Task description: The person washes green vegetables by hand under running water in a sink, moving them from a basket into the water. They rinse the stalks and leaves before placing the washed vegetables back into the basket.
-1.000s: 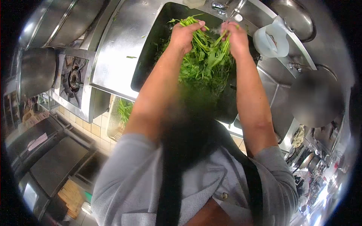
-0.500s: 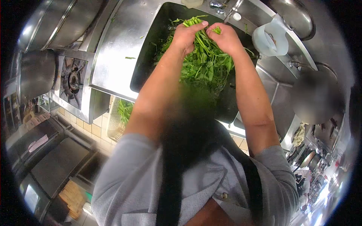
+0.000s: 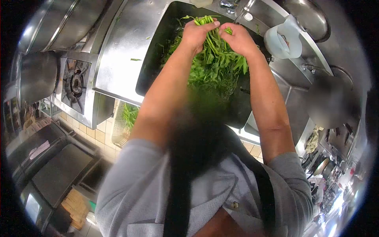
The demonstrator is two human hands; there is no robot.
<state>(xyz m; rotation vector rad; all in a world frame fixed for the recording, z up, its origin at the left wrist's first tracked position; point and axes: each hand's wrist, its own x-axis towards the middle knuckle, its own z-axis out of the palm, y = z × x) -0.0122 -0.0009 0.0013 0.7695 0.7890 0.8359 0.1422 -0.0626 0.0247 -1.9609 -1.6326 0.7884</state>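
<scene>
A large bunch of leafy green vegetables (image 3: 215, 67) lies in a dark, deep sink basin (image 3: 148, 75). My left hand (image 3: 196, 34) is closed round the pale green stems at the top of the bunch. Close beside it on the right, my right hand (image 3: 236, 37) pinches some stems between thumb and fingers. The leaves hang down below both hands into the basin. A dark blur hides the lower part of the basin.
Left of the basin is a steel counter (image 3: 122, 51) with leaf scraps, then a gas burner (image 3: 77, 83). A perforated basket (image 3: 118, 126) with greens stands below the counter. At the right are a translucent container (image 3: 278, 43), a faucet (image 3: 246, 8) and another steel sink (image 3: 294, 98).
My right hand and forearm have shifted slightly to the right. My left hand stays nearly in place on the stems, and the leaves below have moved a little.
</scene>
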